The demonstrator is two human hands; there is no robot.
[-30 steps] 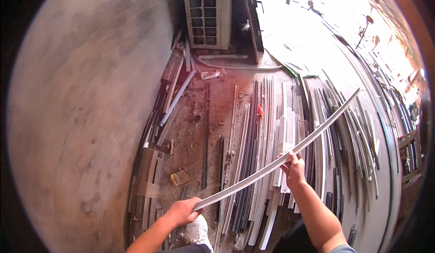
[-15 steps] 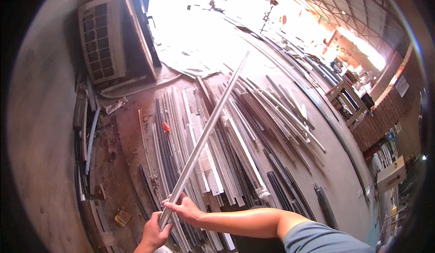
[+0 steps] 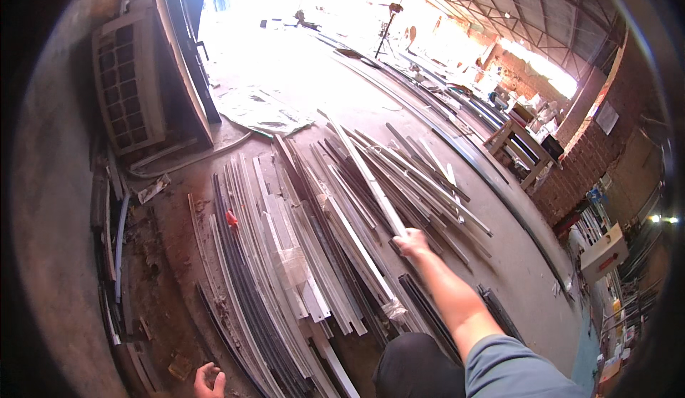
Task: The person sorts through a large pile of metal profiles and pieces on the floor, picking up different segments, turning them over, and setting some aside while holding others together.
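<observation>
My right hand (image 3: 411, 243) is closed around the near end of a long, pale metal bar (image 3: 371, 180). The bar slopes away from me toward the far left, over a stack of loose profiles (image 3: 428, 173) on the floor. At the bottom edge, my left hand (image 3: 209, 382) holds nothing, its fingers loosely curled and apart from the thumb. Between the two hands lie several long metal profiles (image 3: 285, 255), light and dark. A wrapped band (image 3: 291, 264) goes round some of them, and a small red piece (image 3: 231, 217) rests among those on the left.
A framed panel with a grid (image 3: 121, 88) leans at the far left. Narrow strips (image 3: 118, 248) lie along the left wall. Long bars (image 3: 492, 177) run across the floor on the right, near a wooden frame (image 3: 515, 148). A white box (image 3: 604, 255) stands at the right.
My left hand has let go of the bar and dropped to the lower left. My right hand has carried the bar to the right and lowered it over the stack.
</observation>
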